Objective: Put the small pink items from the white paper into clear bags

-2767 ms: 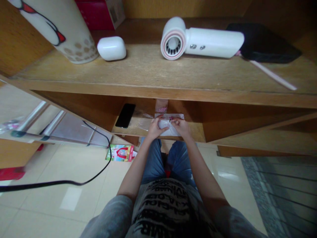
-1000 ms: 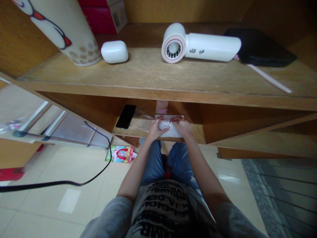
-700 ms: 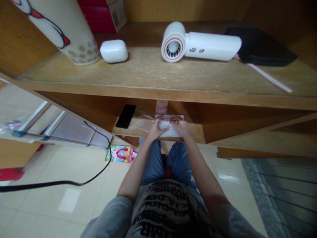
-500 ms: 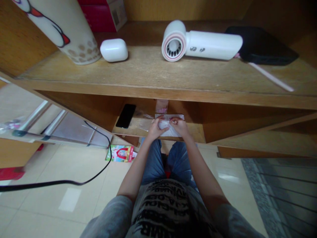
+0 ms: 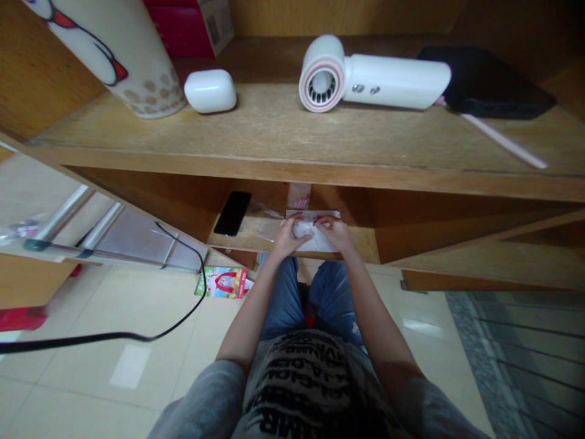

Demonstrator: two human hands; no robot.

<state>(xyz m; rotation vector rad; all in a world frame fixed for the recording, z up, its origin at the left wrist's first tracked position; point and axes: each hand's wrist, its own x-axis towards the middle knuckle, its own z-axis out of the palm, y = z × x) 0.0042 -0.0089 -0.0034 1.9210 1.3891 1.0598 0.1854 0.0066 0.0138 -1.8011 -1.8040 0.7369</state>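
On the lower shelf lies a white sheet (image 5: 325, 245), perhaps paper or thin plastic, with faint marks too small to read. My left hand (image 5: 286, 238) rests on its left part, thumb stretched out and apart from the curved fingers. Over the right part of the sheet is my right hand (image 5: 337, 233), its fingertips pinched together; whatever is between them is too small to make out. Behind the hands stands a pale packet with pink bead-like bits (image 5: 299, 201). Clear plastic wrapping (image 5: 267, 230) lies left of my left hand.
A black phone (image 5: 233, 213) lies at the lower shelf's left. The upper shelf (image 5: 265, 134) juts above my hands, bearing a bubble tea cup (image 5: 150, 91), a white earbud case (image 5: 210, 91), a handheld fan (image 5: 384, 81) and a black case (image 5: 498, 82). A black cable (image 5: 137, 336) hangs left.
My right hand has shifted slightly to the right, its fingers still pinched above the sheet. My left hand stays in place.
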